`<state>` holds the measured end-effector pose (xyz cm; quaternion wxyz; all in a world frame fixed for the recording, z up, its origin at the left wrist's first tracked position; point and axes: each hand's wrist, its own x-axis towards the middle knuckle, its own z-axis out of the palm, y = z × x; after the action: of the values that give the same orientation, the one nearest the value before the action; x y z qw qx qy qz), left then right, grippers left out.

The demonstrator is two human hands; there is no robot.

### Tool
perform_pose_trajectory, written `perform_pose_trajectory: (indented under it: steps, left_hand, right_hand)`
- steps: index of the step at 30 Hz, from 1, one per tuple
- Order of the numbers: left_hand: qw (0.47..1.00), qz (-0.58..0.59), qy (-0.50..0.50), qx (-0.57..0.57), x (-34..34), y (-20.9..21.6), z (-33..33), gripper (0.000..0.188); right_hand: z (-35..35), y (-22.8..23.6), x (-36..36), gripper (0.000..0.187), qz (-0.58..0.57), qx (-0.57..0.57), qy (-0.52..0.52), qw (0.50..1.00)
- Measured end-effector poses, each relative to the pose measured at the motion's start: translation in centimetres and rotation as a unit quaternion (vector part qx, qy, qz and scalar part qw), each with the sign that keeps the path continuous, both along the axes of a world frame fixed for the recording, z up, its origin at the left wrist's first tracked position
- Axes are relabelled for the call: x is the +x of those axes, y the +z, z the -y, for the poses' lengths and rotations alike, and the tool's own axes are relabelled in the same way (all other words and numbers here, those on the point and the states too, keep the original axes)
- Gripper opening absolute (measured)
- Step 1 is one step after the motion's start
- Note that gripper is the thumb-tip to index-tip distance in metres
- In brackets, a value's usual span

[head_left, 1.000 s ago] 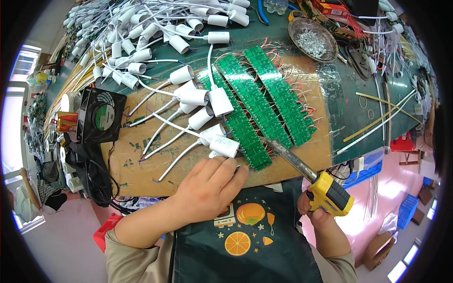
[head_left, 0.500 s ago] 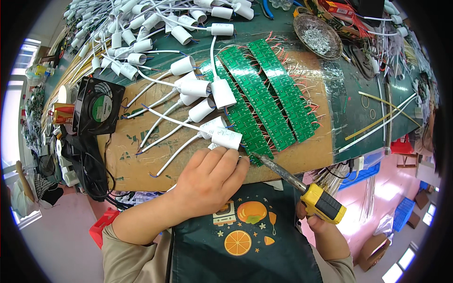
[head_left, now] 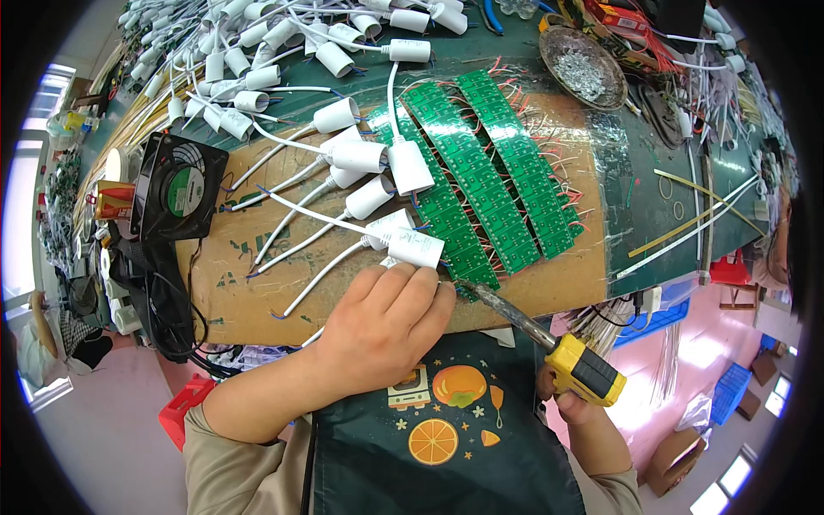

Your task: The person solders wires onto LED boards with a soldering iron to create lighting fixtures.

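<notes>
My left hand [head_left: 386,322] is closed, fingers bent together, around a white corded lamp socket that it mostly hides; a bit of white cord [head_left: 314,336] shows beside the wrist. In my right hand [head_left: 562,396] is a soldering iron [head_left: 584,367] with a yellow and black handle. The iron's tip touches or hovers by the near corner of the green circuit boards [head_left: 476,184], just right of my left fingertips; the exact contact is hidden. Several white lamp sockets with cords [head_left: 416,249] lie beyond my left hand, some resting against the boards, which have thin red wires.
A brown cardboard sheet [head_left: 232,287] covers the green bench. A black fan [head_left: 178,184] stands at left, a large heap of white sockets [head_left: 283,34] at the back. A round metal dish [head_left: 584,67] with silvery bits sits back right; thin strips [head_left: 687,232] lie at right.
The view has shifted very slightly. Both hands and the soldering iron hold nearly the same positions.
</notes>
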<state>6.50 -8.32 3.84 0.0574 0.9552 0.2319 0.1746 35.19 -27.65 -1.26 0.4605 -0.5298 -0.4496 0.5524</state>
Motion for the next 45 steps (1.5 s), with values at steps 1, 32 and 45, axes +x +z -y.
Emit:
perform_pose_trajectory:
  steps: [1,32,45]
  left_hand:
    - [1.000,-0.001,0.001,0.000,0.0,0.0,0.1,0.043]
    - [1.000,0.016,0.021,-0.005,0.8,0.1,0.3,0.042]
    - [1.000,0.017,0.018,-0.008,0.7,0.2,0.1,0.040]
  right_hand:
    - [0.0,-0.1,0.1,0.044,-0.015,0.005,0.009,1.000]
    - [1.0,-1.2,-0.1,0.049,-0.116,-0.012,-0.011,0.993]
    - [0.3,-0.2,-0.6,0.055,-0.215,-0.020,-0.028,0.976]
